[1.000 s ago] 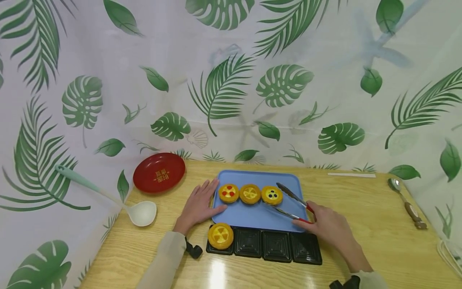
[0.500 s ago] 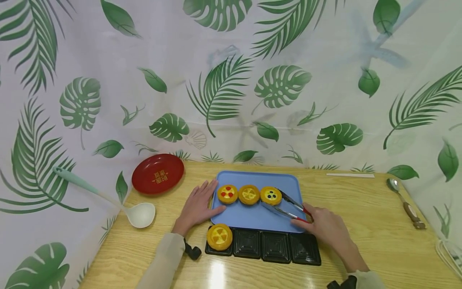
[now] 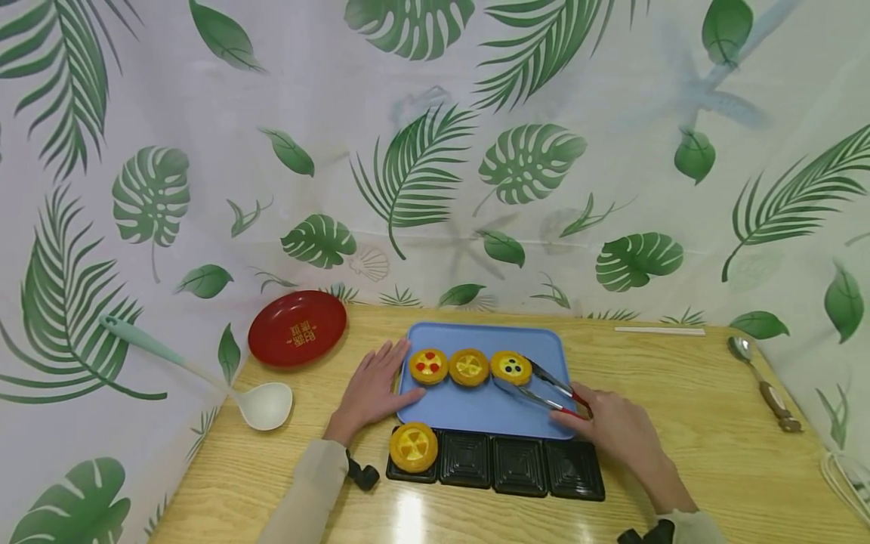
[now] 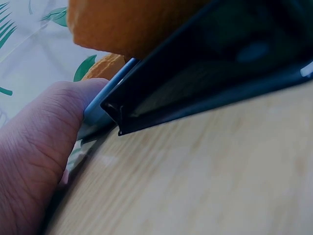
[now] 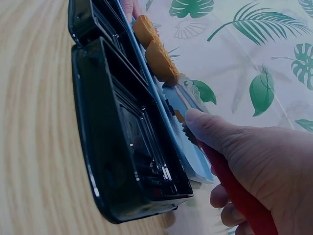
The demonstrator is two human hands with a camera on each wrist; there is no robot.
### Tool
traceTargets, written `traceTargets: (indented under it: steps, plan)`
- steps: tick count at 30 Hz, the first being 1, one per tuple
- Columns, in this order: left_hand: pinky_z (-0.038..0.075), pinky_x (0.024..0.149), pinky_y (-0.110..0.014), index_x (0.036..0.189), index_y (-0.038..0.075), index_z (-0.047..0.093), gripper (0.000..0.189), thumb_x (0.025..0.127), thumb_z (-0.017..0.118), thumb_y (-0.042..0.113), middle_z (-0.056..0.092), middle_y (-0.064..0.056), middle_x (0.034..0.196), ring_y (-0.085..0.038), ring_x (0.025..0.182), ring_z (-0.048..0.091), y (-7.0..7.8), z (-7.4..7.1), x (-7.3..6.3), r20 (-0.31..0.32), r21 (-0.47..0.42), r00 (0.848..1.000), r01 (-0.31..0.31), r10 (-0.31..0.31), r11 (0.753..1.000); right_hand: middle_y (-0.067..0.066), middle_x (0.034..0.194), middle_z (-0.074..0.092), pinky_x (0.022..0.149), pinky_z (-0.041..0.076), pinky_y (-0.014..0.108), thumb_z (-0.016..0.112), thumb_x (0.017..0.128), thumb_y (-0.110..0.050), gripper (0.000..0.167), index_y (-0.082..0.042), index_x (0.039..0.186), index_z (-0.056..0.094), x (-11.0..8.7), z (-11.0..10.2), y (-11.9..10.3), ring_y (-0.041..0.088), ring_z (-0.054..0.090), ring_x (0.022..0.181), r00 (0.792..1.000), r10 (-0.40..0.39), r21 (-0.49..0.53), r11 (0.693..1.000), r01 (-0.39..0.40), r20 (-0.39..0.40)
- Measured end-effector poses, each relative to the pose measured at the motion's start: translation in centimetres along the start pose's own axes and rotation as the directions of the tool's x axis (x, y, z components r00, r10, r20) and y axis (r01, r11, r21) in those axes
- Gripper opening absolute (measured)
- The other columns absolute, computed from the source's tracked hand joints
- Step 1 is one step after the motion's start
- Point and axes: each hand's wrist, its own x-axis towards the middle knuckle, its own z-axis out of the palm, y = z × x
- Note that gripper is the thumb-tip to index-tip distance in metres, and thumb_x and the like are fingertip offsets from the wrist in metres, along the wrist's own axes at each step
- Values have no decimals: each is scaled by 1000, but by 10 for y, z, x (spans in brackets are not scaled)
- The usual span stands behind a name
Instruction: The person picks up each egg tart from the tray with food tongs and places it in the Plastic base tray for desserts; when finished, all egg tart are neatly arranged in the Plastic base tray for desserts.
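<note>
In the head view my right hand grips metal tongs by their red handles. The tongs' arms lie on either side of an egg tart with dark dots, at the right of a row on the blue tray. Beside it sit a plain-topped egg tart and an egg tart with red dots. My left hand rests at the tray's left edge, fingers extended, thumb over the rim. The right wrist view shows the red handle under my thumb; the tong tips are partly hidden.
A black tray of square compartments lies along the blue tray's front, with another egg tart in its leftmost compartment. A red plate and a ladle are at left. Chopsticks and a spoon lie at right.
My right hand has brought the tongs slightly left, and their arms have drawn closer around the tart with dark dots. My left hand keeps its place on the tray.
</note>
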Motion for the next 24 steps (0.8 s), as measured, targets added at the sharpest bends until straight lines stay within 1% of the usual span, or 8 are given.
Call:
traceTargets:
  steps: [2,7,12,14,16,21,24]
  plan:
    - [11,130,-47,169,23,12,103,92,47,82,15,5,174,-23,162,13,0,0,0,-1,-3,1000,-1,1,1000,-5,62,31,44,25,29,69,87,-72,84,-7,140,66,0,-1,0,14,38,51,1000,1,-1,1000,-1,-2]
    - [11,130,-48,169,22,13,103,92,47,82,16,5,174,-23,162,13,0,0,0,0,-4,1000,-1,1,1000,-5,62,33,43,25,28,71,87,-70,78,-9,135,68,-2,-6,-2,13,38,51,1000,-10,5,1000,10,-19]
    - [12,130,-50,169,20,16,103,92,49,81,19,2,174,-24,161,14,1,0,0,-7,-11,1000,-3,3,1000,-5,60,34,43,25,27,74,87,-66,64,-12,122,71,-5,-13,-6,12,37,50,998,-41,-8,999,41,-55]
    - [12,130,-50,169,20,16,104,92,48,81,18,2,174,-24,161,14,1,0,0,-6,-11,1000,-1,1,1000,-6,60,34,42,25,27,75,87,-64,62,-12,120,72,-6,-16,-8,12,36,49,996,-53,-20,998,52,-74]
    - [11,130,-49,170,21,14,104,92,47,82,18,3,175,-23,162,13,1,0,0,-1,-6,1000,2,-2,1000,-6,60,34,41,25,26,77,86,-63,62,-12,121,73,-6,-19,-10,11,35,47,994,-63,-27,998,61,-93]
    - [11,130,-49,169,22,14,104,92,46,83,18,3,174,-24,161,14,0,1,0,0,-7,1000,2,-2,1000,-8,58,36,39,25,24,81,83,-59,71,-8,131,73,-9,-25,-15,8,33,45,986,-99,-42,995,94,-136]
    - [11,130,-49,169,21,14,104,91,46,83,19,2,174,-24,161,14,-1,1,0,-3,-10,1000,1,-1,1000,-9,59,41,37,25,23,83,81,-58,71,-9,131,74,-11,-29,-19,7,33,44,978,-125,-47,992,119,-164]
